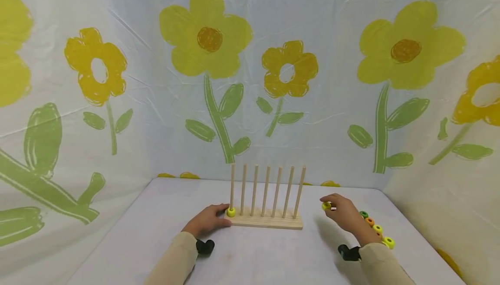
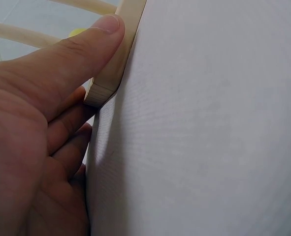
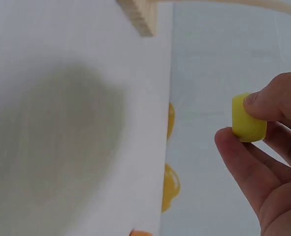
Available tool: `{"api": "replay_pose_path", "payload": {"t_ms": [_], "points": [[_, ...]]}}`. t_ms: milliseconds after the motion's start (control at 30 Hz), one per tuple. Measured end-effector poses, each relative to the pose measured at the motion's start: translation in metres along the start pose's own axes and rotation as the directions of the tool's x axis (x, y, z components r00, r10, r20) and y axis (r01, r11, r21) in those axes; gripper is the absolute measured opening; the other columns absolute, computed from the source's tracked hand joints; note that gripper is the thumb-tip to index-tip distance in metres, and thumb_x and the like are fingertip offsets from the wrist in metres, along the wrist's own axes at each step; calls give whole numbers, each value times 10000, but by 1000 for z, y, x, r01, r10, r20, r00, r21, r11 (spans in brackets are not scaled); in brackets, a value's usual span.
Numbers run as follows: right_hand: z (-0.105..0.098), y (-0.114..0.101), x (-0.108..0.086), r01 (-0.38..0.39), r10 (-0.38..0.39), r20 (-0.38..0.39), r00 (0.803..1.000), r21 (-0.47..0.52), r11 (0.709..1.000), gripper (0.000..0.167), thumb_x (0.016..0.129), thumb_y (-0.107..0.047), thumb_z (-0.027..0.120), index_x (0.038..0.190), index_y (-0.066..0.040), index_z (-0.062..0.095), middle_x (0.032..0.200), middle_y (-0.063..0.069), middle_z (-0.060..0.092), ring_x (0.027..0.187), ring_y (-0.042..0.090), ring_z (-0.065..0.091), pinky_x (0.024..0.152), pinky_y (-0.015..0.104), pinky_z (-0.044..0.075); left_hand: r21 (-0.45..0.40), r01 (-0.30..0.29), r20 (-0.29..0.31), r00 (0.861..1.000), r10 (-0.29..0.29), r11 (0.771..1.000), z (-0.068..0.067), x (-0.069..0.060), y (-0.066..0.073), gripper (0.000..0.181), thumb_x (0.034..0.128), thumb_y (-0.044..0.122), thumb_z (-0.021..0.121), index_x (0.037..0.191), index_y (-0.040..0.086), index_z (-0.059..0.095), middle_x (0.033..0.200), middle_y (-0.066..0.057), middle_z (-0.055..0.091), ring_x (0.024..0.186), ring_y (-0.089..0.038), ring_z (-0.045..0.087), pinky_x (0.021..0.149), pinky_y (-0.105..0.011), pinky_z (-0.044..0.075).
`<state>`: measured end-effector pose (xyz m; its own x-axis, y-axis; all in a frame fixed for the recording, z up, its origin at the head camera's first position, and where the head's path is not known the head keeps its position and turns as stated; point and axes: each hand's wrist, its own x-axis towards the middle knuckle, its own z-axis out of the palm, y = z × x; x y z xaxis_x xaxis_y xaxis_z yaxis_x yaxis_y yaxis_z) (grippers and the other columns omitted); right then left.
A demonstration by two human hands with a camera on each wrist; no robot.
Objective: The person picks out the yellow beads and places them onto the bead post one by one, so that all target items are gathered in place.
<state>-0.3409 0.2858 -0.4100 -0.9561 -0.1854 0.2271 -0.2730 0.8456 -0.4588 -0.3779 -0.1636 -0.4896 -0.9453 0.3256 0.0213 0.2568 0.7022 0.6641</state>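
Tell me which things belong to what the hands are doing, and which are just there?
Belong:
pale wooden seven-peg stand, gripped by the left hand
round yellow bead on its leftmost peg
round yellow bead pinched by the right hand
probably the round green, orange and yellow beads on the white table

Just there:
flower-patterned white cloth backdrop
black wrist devices

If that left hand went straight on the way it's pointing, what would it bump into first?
The wooden base, which the left hand grips at one end. Beyond that, the yellow bead on the leftmost peg looks next in line, though depth is hard to judge.
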Motion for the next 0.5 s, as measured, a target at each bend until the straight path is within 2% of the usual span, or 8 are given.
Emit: {"api": "replay_pose_path", "payload": {"t_ms": [167,367,500], "points": [[2,-7,0,43,-39,-44,998,87,995,287,857,-46,653,1139,-85,688,1226,157,634,1045,337,661,823,407,586,10,-2,-3,1000,2,1000,-1,0,1,775,798,516,734,1442,173,476,1496,-155,440,1403,-394,362,1133,-574,298],[1,-15,-2,48,-40,-58,998,156,987,269,874,-92,670,1132,-158,699,1193,121,665,993,283,687,751,340,593,6,15,-5,1000,-15,1000,1,0,2,764,794,510,740,1439,192,482,1498,-141,441,1403,-386,365,1131,-577,299],[1,-22,-2,69,-59,-57,997,198,978,243,877,-103,690,1113,-158,708,1198,101,660,1035,279,659,789,340,589,6,21,-9,1000,-21,1000,2,-1,2,766,792,514,739,1438,190,484,1493,-137,450,1399,-387,371,1129,-578,301]]}}
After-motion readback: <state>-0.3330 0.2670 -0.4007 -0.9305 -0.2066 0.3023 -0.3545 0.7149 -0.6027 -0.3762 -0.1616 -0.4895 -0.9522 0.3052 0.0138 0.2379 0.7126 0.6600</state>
